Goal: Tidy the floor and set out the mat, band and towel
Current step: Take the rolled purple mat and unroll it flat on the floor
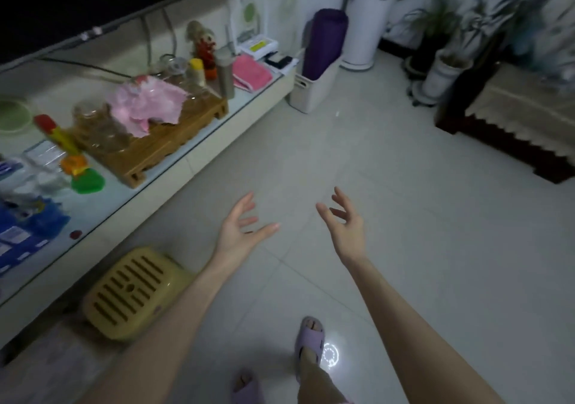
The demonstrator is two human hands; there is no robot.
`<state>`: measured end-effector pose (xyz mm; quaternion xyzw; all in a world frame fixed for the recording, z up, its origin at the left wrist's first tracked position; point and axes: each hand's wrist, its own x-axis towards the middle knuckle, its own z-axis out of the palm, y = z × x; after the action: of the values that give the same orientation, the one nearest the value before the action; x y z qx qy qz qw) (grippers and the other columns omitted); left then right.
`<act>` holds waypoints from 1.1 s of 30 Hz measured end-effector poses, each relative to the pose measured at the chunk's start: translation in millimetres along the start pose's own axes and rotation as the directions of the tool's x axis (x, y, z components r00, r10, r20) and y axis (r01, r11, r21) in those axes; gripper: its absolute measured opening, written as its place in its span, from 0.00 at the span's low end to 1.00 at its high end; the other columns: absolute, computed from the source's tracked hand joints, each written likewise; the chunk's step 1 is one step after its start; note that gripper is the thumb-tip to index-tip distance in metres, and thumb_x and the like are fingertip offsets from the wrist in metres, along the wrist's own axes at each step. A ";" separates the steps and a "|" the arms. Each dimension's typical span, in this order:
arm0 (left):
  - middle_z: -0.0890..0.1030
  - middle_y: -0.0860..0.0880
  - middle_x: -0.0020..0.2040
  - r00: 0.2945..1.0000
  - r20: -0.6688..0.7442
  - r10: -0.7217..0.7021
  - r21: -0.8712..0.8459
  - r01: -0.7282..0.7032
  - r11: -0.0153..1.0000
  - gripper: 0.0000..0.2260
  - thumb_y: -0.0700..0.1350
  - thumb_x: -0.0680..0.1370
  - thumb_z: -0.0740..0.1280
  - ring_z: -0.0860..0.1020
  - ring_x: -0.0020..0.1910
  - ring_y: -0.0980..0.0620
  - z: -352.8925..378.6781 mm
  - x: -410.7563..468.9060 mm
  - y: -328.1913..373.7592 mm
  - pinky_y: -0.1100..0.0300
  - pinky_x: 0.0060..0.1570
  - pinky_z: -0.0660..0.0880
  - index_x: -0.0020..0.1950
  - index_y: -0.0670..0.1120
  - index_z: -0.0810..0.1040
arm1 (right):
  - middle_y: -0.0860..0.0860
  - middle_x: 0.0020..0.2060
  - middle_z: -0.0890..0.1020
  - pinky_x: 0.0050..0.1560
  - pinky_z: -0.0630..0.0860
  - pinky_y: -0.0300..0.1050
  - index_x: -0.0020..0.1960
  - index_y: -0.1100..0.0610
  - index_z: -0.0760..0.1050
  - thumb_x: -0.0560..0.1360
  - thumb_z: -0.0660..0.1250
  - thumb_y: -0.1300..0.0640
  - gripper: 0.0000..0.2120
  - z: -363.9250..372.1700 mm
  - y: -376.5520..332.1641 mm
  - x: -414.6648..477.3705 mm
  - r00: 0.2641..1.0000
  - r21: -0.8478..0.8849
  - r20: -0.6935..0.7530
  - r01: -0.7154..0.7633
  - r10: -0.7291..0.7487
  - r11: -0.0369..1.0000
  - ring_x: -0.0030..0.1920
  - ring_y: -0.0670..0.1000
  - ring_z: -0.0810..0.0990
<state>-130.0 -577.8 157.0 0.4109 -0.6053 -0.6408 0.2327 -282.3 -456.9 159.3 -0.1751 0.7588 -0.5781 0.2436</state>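
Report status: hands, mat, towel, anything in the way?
Left hand and right hand open, empty. Purple mat rolled, upright in white bin; pink towel folded on the stand; band not seen. Yellow slatted plastic piece on floor near left forearm.

The pale tiled floor point(389, 185) carries a yellow slatted crate point(130, 291) against the bench's front edge and a white bin point(314, 91) at the bench's far end (a rolled purple mat point(325, 42) stands in it). On the glass-topped bench point(105, 207) lie blue packets point(28, 226) at the near end, a wooden tea tray point(155, 148) mid-length, and a folded pink towel point(251, 72) toward the far end.
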 end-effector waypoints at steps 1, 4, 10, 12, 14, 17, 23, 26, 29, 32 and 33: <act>0.73 0.49 0.62 0.999 0.032 0.011 0.001 -0.012 1.000 0.32 0.37 0.68 0.76 0.76 0.55 0.50 17.2 6.6 2.8 0.71 0.42 0.74 0.67 0.53 0.67 | 0.50 0.67 0.73 0.53 0.70 0.38 0.72 0.51 0.66 0.74 0.70 0.50 0.28 -15.7 1.1 6.8 0.999 0.005 -0.033 -0.006 0.006 1.000 0.60 0.49 0.76; 0.74 0.47 0.62 0.992 0.120 0.040 0.003 -0.041 0.999 0.31 0.37 0.67 0.76 0.77 0.50 0.53 74.4 29.4 15.0 0.70 0.43 0.75 0.64 0.56 0.68 | 0.49 0.67 0.73 0.49 0.70 0.34 0.72 0.51 0.66 0.74 0.70 0.50 0.28 -64.8 2.8 32.3 0.993 0.023 -0.114 -0.011 0.014 1.000 0.59 0.48 0.76; 0.75 0.47 0.61 0.966 0.254 0.049 -0.004 -0.050 0.999 0.34 0.42 0.63 0.79 0.77 0.48 0.56 190.6 67.4 39.3 0.65 0.47 0.75 0.64 0.56 0.69 | 0.50 0.67 0.73 0.53 0.71 0.39 0.72 0.52 0.67 0.74 0.70 0.51 0.28 -161.0 7.1 90.7 0.971 0.071 -0.239 -0.012 0.029 0.997 0.59 0.49 0.77; 0.74 0.46 0.62 0.957 0.285 0.053 -0.004 -0.054 0.999 0.32 0.39 0.66 0.78 0.77 0.49 0.55 225.2 79.5 45.9 0.65 0.46 0.74 0.65 0.56 0.69 | 0.50 0.66 0.73 0.53 0.70 0.39 0.72 0.52 0.67 0.74 0.70 0.50 0.28 -189.5 8.5 108.2 0.963 0.083 -0.268 -0.015 0.037 0.996 0.59 0.48 0.77; 0.74 0.46 0.62 0.950 0.306 0.063 0.002 -0.067 0.998 0.31 0.38 0.68 0.76 0.77 0.51 0.53 253.2 90.4 52.8 0.67 0.46 0.75 0.65 0.56 0.68 | 0.49 0.66 0.73 0.52 0.70 0.38 0.72 0.53 0.66 0.74 0.70 0.50 0.28 -212.2 9.4 122.0 0.956 0.090 -0.290 -0.015 0.040 0.996 0.58 0.48 0.77; 0.74 0.47 0.62 0.936 0.344 0.072 0.012 -0.081 0.997 0.31 0.39 0.68 0.76 0.78 0.53 0.52 293.7 106.5 64.4 0.68 0.45 0.75 0.66 0.56 0.68 | 0.48 0.65 0.74 0.48 0.70 0.32 0.72 0.52 0.67 0.74 0.70 0.50 0.28 -243.6 10.3 145.4 0.944 0.094 -0.327 -0.022 0.052 0.995 0.57 0.46 0.77; 0.74 0.46 0.62 0.911 0.407 0.070 0.029 -0.089 0.996 0.32 0.38 0.69 0.75 0.78 0.51 0.54 363.2 156.6 84.1 0.69 0.46 0.76 0.69 0.53 0.68 | 0.47 0.63 0.75 0.48 0.71 0.32 0.71 0.51 0.68 0.74 0.70 0.50 0.26 -289.8 6.6 207.6 0.918 0.108 -0.392 -0.019 0.060 0.994 0.57 0.46 0.78; 0.74 0.46 0.62 0.901 0.424 0.088 0.019 -0.106 0.994 0.32 0.38 0.69 0.75 0.77 0.50 0.56 395.1 194.6 94.7 0.70 0.44 0.76 0.68 0.54 0.68 | 0.47 0.63 0.75 0.47 0.71 0.31 0.71 0.51 0.68 0.75 0.70 0.51 0.26 -306.2 2.4 252.6 0.915 0.109 -0.399 -0.010 0.053 0.994 0.57 0.47 0.77; 0.74 0.47 0.62 0.898 0.429 0.096 0.019 -0.115 0.993 0.32 0.39 0.69 0.76 0.78 0.51 0.55 427.8 247.5 108.3 0.70 0.44 0.76 0.69 0.53 0.68 | 0.49 0.63 0.75 0.49 0.72 0.34 0.71 0.52 0.68 0.74 0.70 0.51 0.26 -320.0 -2.1 314.7 0.909 0.100 -0.415 0.002 0.039 0.995 0.57 0.47 0.78; 0.75 0.46 0.62 0.891 0.439 0.116 0.012 -0.135 0.991 0.33 0.38 0.69 0.76 0.78 0.52 0.52 455.6 299.9 124.9 0.69 0.46 0.76 0.70 0.51 0.68 | 0.49 0.63 0.75 0.46 0.72 0.32 0.71 0.52 0.68 0.74 0.70 0.50 0.26 -329.6 -11.9 373.5 0.908 0.103 -0.418 0.017 0.028 0.995 0.57 0.47 0.77; 0.75 0.45 0.62 0.892 0.437 0.114 0.015 -0.134 0.991 0.32 0.38 0.69 0.75 0.78 0.52 0.52 468.6 325.8 131.3 0.69 0.46 0.76 0.70 0.51 0.68 | 0.48 0.63 0.75 0.45 0.72 0.32 0.71 0.51 0.68 0.75 0.70 0.50 0.26 -333.4 -16.0 402.0 0.908 0.101 -0.419 0.014 0.030 0.995 0.57 0.47 0.77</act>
<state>-715.5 -583.9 171.3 0.2229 -0.6811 -0.6866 0.1229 -802.9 -417.2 178.5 -0.0311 0.7637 -0.6391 0.0856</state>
